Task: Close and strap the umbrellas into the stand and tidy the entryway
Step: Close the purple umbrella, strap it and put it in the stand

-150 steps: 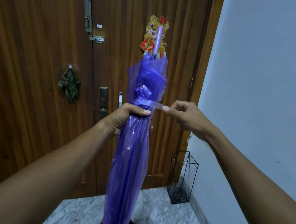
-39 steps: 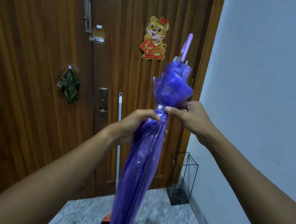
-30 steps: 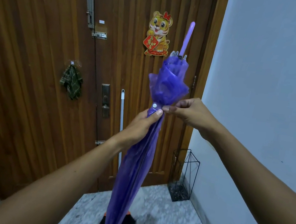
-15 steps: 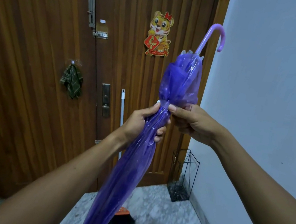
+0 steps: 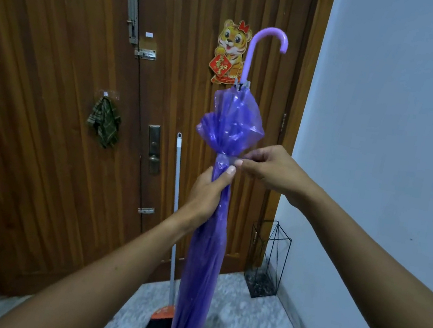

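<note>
A closed purple umbrella point(image 5: 204, 261) stands nearly upright in front of me, its hooked lilac handle point(image 5: 259, 46) at the top. My left hand point(image 5: 206, 190) grips the folded canopy just below the strap. A clear strap point(image 5: 229, 158) circles the canopy, and above it the plastic flares out. My right hand point(image 5: 271, 169) pinches the strap's end at the right side of the umbrella. A black wire umbrella stand point(image 5: 268, 260) sits on the floor in the corner to the right, with nothing visible in it.
A brown wooden door point(image 5: 62, 111) fills the background, with a tiger sticker point(image 5: 229, 49) and a checked cloth point(image 5: 104, 120) on a hook. A broom point(image 5: 173, 242) leans against the door. A pale wall point(image 5: 398, 136) runs along the right. The floor is grey speckled stone point(image 5: 246, 327).
The umbrella has swung from a lean to the right back to nearly upright, and its handle hook now faces right. My right hand has shifted from gripping the canopy to pinching the strap.
</note>
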`<state>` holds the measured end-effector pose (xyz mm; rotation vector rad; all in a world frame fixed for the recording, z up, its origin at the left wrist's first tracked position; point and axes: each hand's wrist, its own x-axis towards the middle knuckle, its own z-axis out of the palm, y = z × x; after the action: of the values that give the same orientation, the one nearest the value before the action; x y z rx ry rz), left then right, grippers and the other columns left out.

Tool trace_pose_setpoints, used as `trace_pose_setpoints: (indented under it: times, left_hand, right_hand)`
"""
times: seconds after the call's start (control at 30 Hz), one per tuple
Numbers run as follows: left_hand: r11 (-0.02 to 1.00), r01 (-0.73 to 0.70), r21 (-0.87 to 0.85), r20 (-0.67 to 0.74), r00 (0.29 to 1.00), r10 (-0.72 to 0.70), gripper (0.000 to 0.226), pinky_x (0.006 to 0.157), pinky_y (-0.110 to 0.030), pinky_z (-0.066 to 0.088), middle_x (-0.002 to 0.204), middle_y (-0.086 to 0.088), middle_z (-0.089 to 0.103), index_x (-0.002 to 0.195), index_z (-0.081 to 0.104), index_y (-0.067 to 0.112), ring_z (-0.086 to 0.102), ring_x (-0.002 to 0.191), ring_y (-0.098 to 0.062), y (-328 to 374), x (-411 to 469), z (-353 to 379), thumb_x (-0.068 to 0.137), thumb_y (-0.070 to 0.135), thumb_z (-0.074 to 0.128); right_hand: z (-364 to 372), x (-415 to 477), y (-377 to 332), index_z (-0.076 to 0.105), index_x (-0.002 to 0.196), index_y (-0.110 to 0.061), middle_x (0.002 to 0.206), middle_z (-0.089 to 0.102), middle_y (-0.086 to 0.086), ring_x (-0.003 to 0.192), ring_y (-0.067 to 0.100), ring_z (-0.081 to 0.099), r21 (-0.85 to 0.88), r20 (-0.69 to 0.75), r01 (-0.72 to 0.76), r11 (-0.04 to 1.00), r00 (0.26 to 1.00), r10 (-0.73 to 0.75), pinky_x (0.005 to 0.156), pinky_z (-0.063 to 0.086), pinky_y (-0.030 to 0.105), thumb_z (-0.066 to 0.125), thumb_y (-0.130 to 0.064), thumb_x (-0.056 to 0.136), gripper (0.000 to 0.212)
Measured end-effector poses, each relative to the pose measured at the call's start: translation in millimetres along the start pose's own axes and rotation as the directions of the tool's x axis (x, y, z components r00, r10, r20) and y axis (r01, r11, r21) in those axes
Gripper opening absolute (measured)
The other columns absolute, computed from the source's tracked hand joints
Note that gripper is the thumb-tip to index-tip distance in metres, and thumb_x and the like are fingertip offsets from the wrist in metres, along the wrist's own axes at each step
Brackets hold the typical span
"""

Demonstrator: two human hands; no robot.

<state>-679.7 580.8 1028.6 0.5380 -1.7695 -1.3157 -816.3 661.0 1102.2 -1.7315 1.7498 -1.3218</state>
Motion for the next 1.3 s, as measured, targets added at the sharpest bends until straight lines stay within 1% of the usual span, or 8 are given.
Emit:
trace_pose_setpoints:
  times: [0.1,0.23,0.5,0.6,0.77,0.97,1.17,1.3]
  left_hand:
    - [0.981,0.013,-0.196,0.128,0.992,0.012,0.025,0.058,-0.028,0.044,0.066,0.002,0.052,0.104,0.065,0.022,0.049,0.060,-0.014,8,1,-8,0.104,0.038,0.045]
    - [0.935,0.120,-0.335,0.320,0.947,-0.007,0.045,0.061,-0.031,0.044,0.067,-0.004,0.048,0.107,0.057,0.005,0.047,0.058,-0.016,19,-1,-15,0.103,0.045,0.038]
    - [0.816,0.305,-0.491,0.497,0.867,-0.026,0.060,0.066,-0.036,0.051,0.070,-0.016,0.061,0.098,0.064,-0.002,0.060,0.059,-0.025,31,0,-13,0.097,0.052,0.039]
    - [0.856,0.303,-0.418,0.410,0.904,-0.120,0.050,0.078,-0.041,0.053,0.083,-0.018,0.064,0.107,0.065,0.001,0.064,0.072,-0.028,32,5,-14,0.099,0.047,0.047]
    - [0.967,0.181,-0.181,0.093,0.982,-0.166,0.035,0.078,-0.039,0.056,0.095,-0.011,0.070,0.111,0.061,0.010,0.069,0.080,-0.023,23,5,-8,0.099,0.042,0.055]
    - [0.948,0.111,-0.299,0.029,0.994,-0.107,0.034,0.082,-0.032,0.056,0.100,-0.004,0.070,0.127,0.058,0.017,0.069,0.086,-0.015,19,-1,-6,0.104,0.038,0.044]
    - [0.910,0.064,-0.409,-0.056,0.994,-0.095,0.030,0.055,-0.028,0.055,0.093,-0.012,0.062,0.128,0.042,0.012,0.067,0.063,-0.016,22,0,-8,0.106,0.033,0.040]
    - [0.907,0.038,-0.420,0.009,0.999,-0.038,0.037,0.051,-0.031,0.054,0.088,-0.009,0.058,0.128,0.038,0.015,0.062,0.055,-0.019,23,-5,-9,0.104,0.043,0.041]
  right_hand:
    - [-6,-2,1,0.077,0.092,-0.004,0.076,0.068,0.005,0.061,0.011,0.052,0.128,0.011,-0.037,0.991,0.999,0.036,0.050,0.038,0.018,0.074,-0.031,0.089,0.027]
    - [-8,-3,6,0.076,0.080,-0.017,0.077,0.072,0.002,0.068,0.010,0.061,0.277,0.025,-0.072,0.958,0.997,0.068,0.058,0.038,0.024,0.077,-0.034,0.086,0.017]
    - [-3,-3,1,0.067,0.080,-0.009,0.077,0.070,0.007,0.060,0.014,0.062,0.625,0.129,-0.131,0.770,0.990,0.064,0.062,0.052,0.021,0.075,-0.014,0.079,0.010]
    - [-4,0,5,0.061,0.070,-0.012,0.074,0.070,0.005,0.064,0.014,0.063,0.566,-0.021,-0.061,0.822,0.996,0.089,0.063,0.051,0.022,0.075,-0.006,0.083,0.020]
    - [5,1,12,0.062,0.068,-0.008,0.068,0.067,0.000,0.060,0.000,0.064,0.337,-0.228,0.015,0.941,0.971,0.066,0.057,0.046,0.010,0.083,-0.005,0.077,0.023]
    - [5,1,5,0.070,0.082,-0.008,0.081,0.074,-0.002,0.076,0.002,0.069,0.334,-0.107,-0.030,0.942,0.992,0.070,0.064,0.049,0.012,0.081,-0.014,0.081,0.013]
    - [3,-6,-5,0.078,0.099,-0.016,0.096,0.076,-0.001,0.086,0.006,0.066,0.293,-0.012,-0.085,0.952,0.996,0.092,0.079,0.043,0.028,0.074,-0.028,0.087,0.017]
    - [5,-8,-8,0.080,0.100,-0.019,0.098,0.077,0.003,0.088,0.009,0.066,0.338,-0.003,-0.133,0.932,0.990,0.143,0.083,0.039,0.034,0.075,-0.029,0.087,0.017]
